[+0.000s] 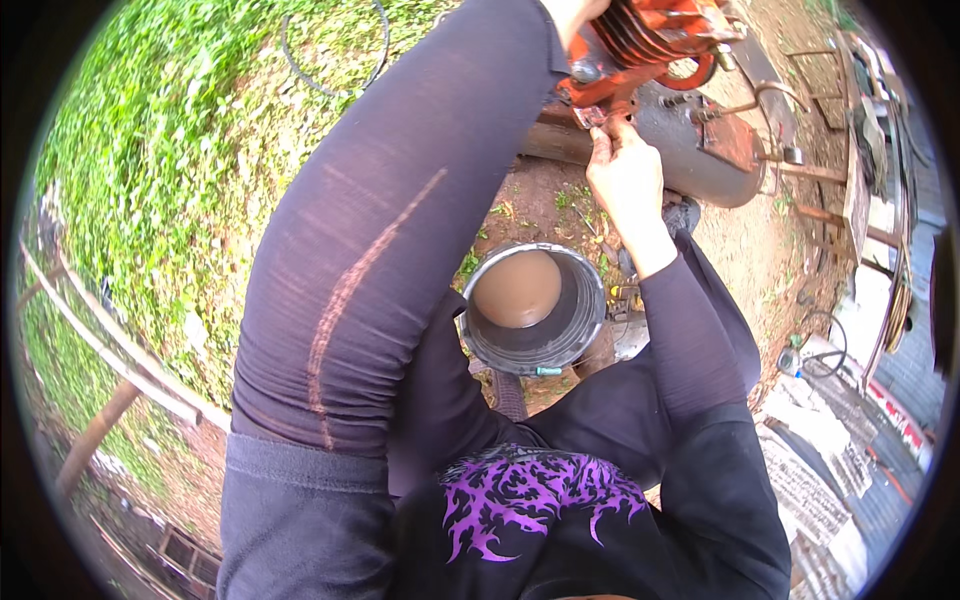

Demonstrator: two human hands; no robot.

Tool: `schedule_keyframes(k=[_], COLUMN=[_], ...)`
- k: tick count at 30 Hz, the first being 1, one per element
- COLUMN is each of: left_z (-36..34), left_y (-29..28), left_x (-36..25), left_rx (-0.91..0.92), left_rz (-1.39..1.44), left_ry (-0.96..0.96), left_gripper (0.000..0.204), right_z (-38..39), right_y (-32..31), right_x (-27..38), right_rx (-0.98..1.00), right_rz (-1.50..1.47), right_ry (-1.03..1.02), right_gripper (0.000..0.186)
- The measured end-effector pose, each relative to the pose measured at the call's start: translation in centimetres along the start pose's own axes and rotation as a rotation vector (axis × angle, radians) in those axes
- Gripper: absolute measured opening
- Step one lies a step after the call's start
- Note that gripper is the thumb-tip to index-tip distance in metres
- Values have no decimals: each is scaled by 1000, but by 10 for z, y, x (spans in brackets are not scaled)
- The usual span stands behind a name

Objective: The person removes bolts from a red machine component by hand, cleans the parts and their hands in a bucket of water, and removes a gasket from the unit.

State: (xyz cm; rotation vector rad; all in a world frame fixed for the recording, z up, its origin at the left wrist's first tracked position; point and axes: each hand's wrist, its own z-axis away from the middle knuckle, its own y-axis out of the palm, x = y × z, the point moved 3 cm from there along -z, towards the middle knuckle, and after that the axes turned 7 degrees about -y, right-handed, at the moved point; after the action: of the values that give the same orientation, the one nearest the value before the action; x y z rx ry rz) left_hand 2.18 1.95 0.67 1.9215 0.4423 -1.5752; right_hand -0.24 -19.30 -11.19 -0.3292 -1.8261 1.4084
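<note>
An orange-red machine with a finned block stands on a grey cylindrical tank at the top. My left arm stretches up close to the view, and my left hand is beside the finned block. Most of that hand is cut off by the upper edge, its fingers out of sight. Below the block, my right hand has its fingertips pinched against the machine's lower orange part. Whatever lies between them cannot be made out. Between my legs a dark bucket holds brown, cloudy water.
Grass covers the left side, with a dark hose loop on it. A wooden rail runs at the left. To the right are a wooden bench, a coiled cable and printed sheets.
</note>
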Motion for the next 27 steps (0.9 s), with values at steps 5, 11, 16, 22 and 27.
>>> schedule_keyframes(k=[5, 11, 16, 22, 27], left_z=[1, -3, 2, 4, 0], left_y=[3, -8, -1, -3, -3], left_x=[-3, 0, -6, -11, -12], left_rx=[-3, -78, -49, 53, 121], left_rz=[53, -130, -57, 9, 33], left_ry=[-52, -56, -119, -231, -246], left_gripper=[27, 31, 32, 33, 27], right_z=[-9, -4, -3, -3, 0], right_y=[-10, -7, -1, -3, -12], right_x=[11, 12, 5, 5, 12], right_rx=[-142, -48, -39, -49, -3], right_rz=[-65, -46, 35, 18, -49], right_ry=[-33, -30, 9, 42, 8], right_gripper=[17, 19, 18, 19, 16])
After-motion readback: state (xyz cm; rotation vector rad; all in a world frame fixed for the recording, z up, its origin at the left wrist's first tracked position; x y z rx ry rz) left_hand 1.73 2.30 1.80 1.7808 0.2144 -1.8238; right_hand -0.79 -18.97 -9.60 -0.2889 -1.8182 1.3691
